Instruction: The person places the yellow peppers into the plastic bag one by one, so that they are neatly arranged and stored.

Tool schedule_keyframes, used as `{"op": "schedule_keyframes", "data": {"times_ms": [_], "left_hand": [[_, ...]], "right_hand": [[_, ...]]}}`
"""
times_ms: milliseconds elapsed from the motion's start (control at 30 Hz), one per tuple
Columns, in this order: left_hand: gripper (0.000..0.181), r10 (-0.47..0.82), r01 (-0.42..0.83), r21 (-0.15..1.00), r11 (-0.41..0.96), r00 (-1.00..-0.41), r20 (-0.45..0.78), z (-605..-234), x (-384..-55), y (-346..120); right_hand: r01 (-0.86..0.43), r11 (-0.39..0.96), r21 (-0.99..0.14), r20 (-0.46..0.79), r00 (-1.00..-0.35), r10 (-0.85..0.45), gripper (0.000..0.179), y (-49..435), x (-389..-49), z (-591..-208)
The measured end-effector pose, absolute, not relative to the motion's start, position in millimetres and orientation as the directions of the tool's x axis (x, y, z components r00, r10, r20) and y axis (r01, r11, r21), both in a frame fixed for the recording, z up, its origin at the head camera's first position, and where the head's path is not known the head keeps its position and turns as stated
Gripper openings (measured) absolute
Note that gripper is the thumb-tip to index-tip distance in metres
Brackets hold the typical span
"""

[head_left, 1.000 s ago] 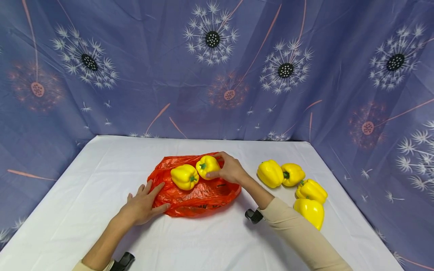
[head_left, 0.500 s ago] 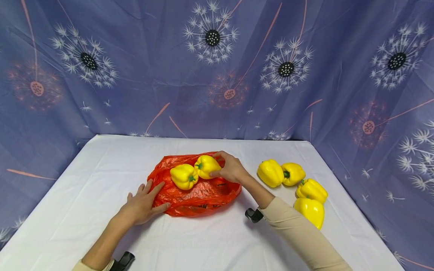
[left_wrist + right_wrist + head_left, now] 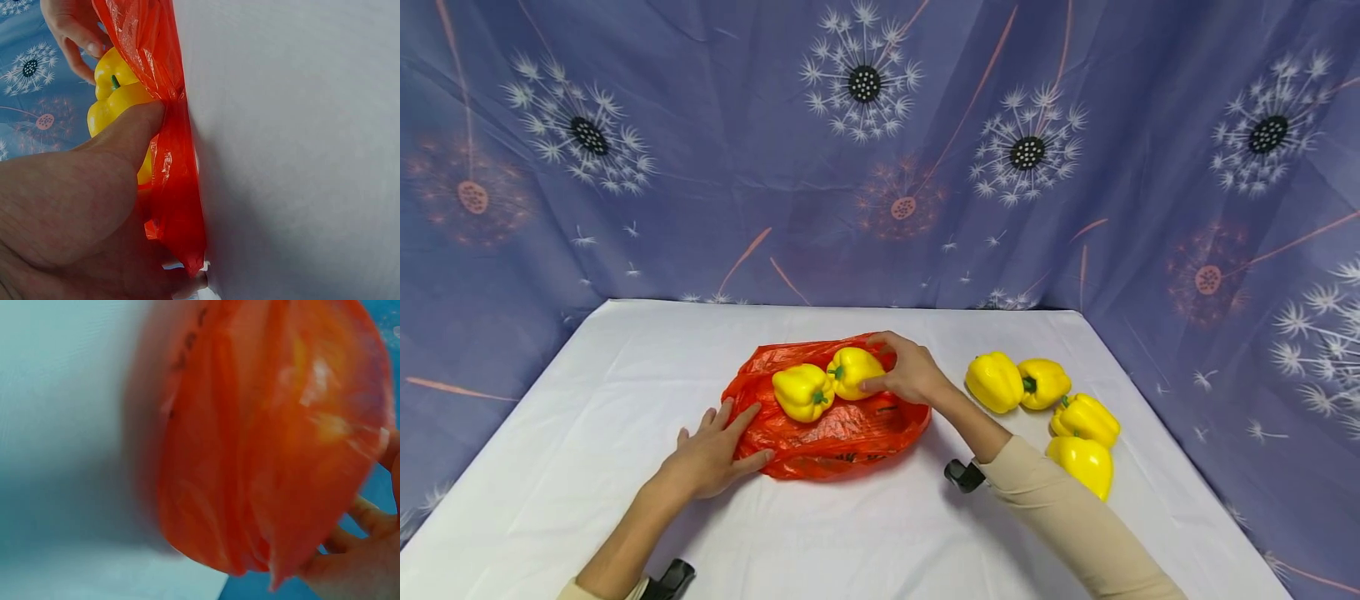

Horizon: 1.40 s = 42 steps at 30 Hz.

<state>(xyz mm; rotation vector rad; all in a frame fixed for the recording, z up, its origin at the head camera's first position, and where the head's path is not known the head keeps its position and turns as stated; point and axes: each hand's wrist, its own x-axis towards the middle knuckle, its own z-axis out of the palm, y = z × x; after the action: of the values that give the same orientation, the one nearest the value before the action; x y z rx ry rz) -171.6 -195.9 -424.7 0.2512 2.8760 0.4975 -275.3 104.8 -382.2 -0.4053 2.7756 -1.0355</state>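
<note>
Right hand [image 3: 910,372] is gripping yellow pepper [image 3: 854,372], stem [image 3: 833,373] and long axis pointing 9 o'clock; left hand [image 3: 709,457], wide, is touching bag [image 3: 842,429].

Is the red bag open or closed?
Open: the head view shows the red bag's mouth spread, with two yellow peppers visible inside.

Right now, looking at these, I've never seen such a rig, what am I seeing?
No robot here: just a person's left hand and right hand, both bare. The wide picture is from a head camera, the others from a camera on each wrist. On the white cloth lies a red bag with two yellow peppers in it; four more peppers lie to its right. The left hand lies spread on the bag's left edge. The right hand touches the right pepper inside; whether its grip holds it is unclear.
</note>
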Motion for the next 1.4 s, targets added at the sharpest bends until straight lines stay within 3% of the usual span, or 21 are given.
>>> {"op": "schedule_keyframes", "data": {"times_ms": [567, 967, 1400], "left_hand": [[0.088, 0.192, 0.118, 0.349, 0.930, -0.963, -0.187, -424, -171, -198], [0.087, 0.196, 0.124, 0.330, 0.936, -0.961, -0.196, -422, -174, -197], [0.087, 0.192, 0.112, 0.344, 0.932, -0.959, -0.207, -421, -173, -194]], "right_hand": [[-0.235, 0.746, -0.623, 0.050, -0.964, -0.262, 0.072, 172, -254, -342], [-0.171, 0.817, -0.551, 0.049, -0.984, -0.173, 0.077, 231, -243, -352], [-0.142, 0.869, -0.473, 0.045, -0.990, -0.137, 0.079, 249, -238, -357]]}}
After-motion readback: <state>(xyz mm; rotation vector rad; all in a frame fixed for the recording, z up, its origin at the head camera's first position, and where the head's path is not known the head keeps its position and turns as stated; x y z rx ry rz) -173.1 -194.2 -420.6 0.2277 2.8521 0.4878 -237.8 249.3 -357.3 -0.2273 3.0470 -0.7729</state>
